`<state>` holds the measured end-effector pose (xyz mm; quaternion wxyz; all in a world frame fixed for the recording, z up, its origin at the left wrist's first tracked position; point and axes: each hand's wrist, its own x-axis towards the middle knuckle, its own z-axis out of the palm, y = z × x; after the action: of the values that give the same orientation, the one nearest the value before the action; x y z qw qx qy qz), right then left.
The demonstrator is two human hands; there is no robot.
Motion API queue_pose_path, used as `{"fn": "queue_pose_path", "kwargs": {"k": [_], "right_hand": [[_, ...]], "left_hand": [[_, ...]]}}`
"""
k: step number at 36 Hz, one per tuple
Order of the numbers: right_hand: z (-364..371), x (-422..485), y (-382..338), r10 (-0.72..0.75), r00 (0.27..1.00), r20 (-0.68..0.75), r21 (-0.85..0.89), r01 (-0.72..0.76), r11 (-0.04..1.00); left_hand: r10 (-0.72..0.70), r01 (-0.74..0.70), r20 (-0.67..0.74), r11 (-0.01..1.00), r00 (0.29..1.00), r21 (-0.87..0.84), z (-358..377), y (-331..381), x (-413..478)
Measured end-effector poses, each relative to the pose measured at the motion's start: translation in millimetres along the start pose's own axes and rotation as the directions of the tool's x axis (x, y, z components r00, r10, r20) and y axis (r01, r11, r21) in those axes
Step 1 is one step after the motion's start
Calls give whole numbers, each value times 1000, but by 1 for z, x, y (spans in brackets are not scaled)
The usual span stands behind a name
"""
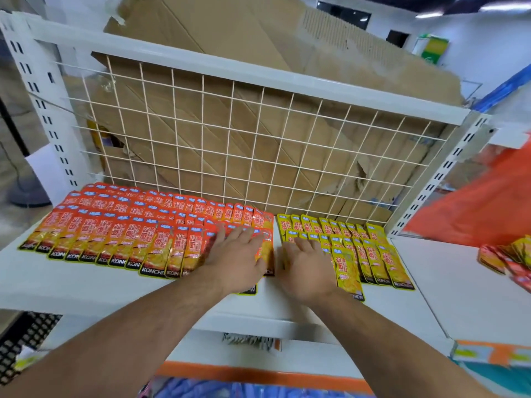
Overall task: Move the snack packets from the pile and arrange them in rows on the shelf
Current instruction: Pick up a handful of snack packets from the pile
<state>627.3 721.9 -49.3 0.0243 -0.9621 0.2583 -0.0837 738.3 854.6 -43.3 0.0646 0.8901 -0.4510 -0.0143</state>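
So the person is pressing both hands flat onto the white metal shelf board (86, 282), about midway along its front edge. The left hand (238, 254) is lying with fingers spread and straight over the end of the glossy orange-red snack packets (115, 234). The right hand (304, 268) is doing the same on the near end of the flat yellow snack packets (370, 254). Neither hand is gripping anything, just palms and fingers down on the foil.

The orange-red ones are filling the shelf from its left edge to the middle in overlapping rows, running back to the white wire grid panel (230, 139) at the back edge. The yellow ones are taking the stretch toward the right back corner. A small loose pile of mixed packets (505, 258) is sitting well apart, out past the shelf's right edge on the next board.

This looks to me like the squaring-up step where the two colours meet. My tips:
- Press lightly, because these slick packets are probably sliding over each other easily.
- Nudge sideways with flat fingers to hold the bare gap between the colours straight.
- Two packets under the hands are poking closer to the front edge than their neighbours, so push those back into line.
- Lift the hands straight up, so nothing is getting dragged along.
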Motion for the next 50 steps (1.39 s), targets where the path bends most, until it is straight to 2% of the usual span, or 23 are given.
{"fn": "queue_pose_path", "kwargs": {"k": [1, 4, 6, 15, 20, 27, 35, 40, 50], "right_hand": [[-2, -5, 6, 7, 999, -36, 0, -7, 1000], [-13, -20, 27, 37, 993, 108, -52, -32, 998], [-23, -29, 47, 78, 987, 138, -50, -72, 996], [-51, -81, 140, 179, 979, 94, -71, -172, 982], [-69, -117, 192, 201, 978, 59, -59, -197, 979], [-99, -175, 279, 236, 966, 107, -37, -233, 972], [-115, -224, 371, 294, 946, 134, -40, -291, 956], [-113, -233, 416, 333, 932, 142, -4, -336, 942], [-116, -219, 508, 455, 877, 157, 30, -464, 885]], "left_hand": [[12, -12, 12, 1000, 1000, -6, 2, 6, 1], [61, -61, 33, 998, 998, -29, 4, 29, 5], [97, -95, 35, 994, 995, -46, 3, 49, 9], [218, -218, 33, 976, 975, -6, 3, 156, 14], [241, -241, 54, 970, 969, -4, 6, 215, 11], [304, -305, 17, 952, 952, 29, 9, 319, -5], [338, -339, 47, 940, 940, 37, 28, 419, -2], [351, -353, 129, 936, 928, -3, 34, 466, 10], [475, -482, 157, 876, 866, 7, 54, 557, 90]]}}
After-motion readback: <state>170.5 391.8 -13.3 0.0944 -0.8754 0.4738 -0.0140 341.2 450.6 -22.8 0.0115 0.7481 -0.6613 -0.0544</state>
